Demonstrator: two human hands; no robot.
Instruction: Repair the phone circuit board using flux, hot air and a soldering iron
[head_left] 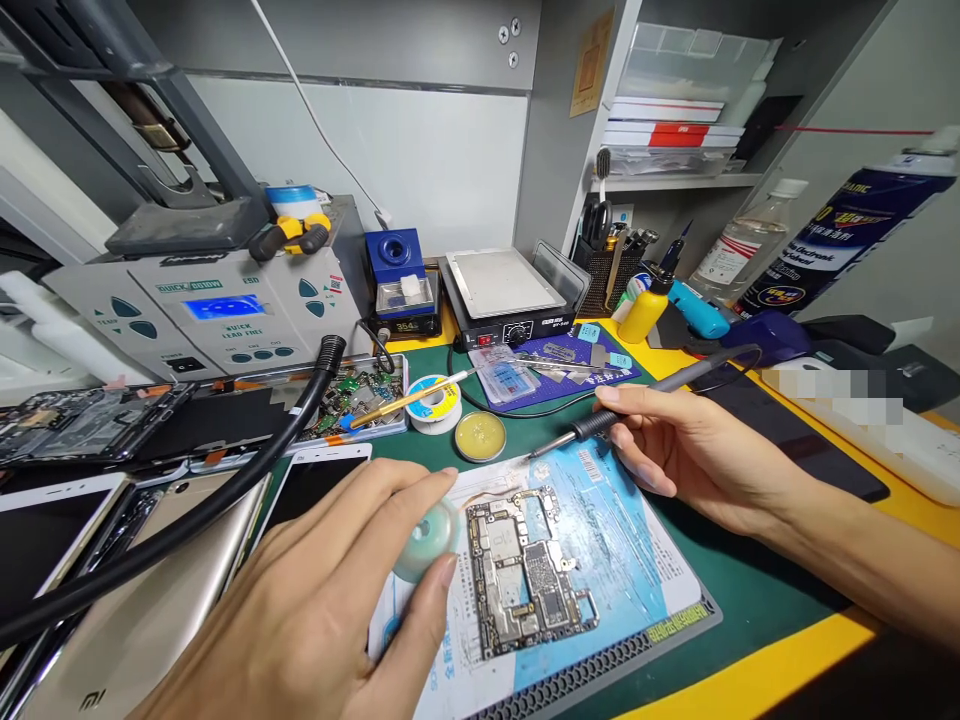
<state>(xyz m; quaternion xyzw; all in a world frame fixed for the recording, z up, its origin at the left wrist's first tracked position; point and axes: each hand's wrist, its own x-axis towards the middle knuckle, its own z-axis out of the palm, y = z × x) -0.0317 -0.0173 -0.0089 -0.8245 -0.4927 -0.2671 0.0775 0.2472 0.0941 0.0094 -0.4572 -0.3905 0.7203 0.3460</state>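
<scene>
My left hand point(330, 580) grips a round, pale green translucent spool of desoldering braid point(431, 545) between thumb and fingers. A thin copper-coloured strip runs from the spool toward the top edge of a bare phone circuit board point(504, 540). In my right hand point(675, 440) is a soldering iron point(592, 425), held like a pen. Its tip points left, just above the board's upper edge and apart from it. The board lies flat on a blue and white printed sheet point(645, 540) over a grey mat. Close behind it sits a round tin of yellowish paste point(480, 437).
A hot-air station point(217, 310) stands at the back left, its black hose point(247, 480) crossing the left side. Phones point(150, 590) lie beneath it. Behind are a solder reel point(435, 403), a heating plate point(502, 285) and a yellow bottle point(643, 312). A spray can point(840, 230) stands right.
</scene>
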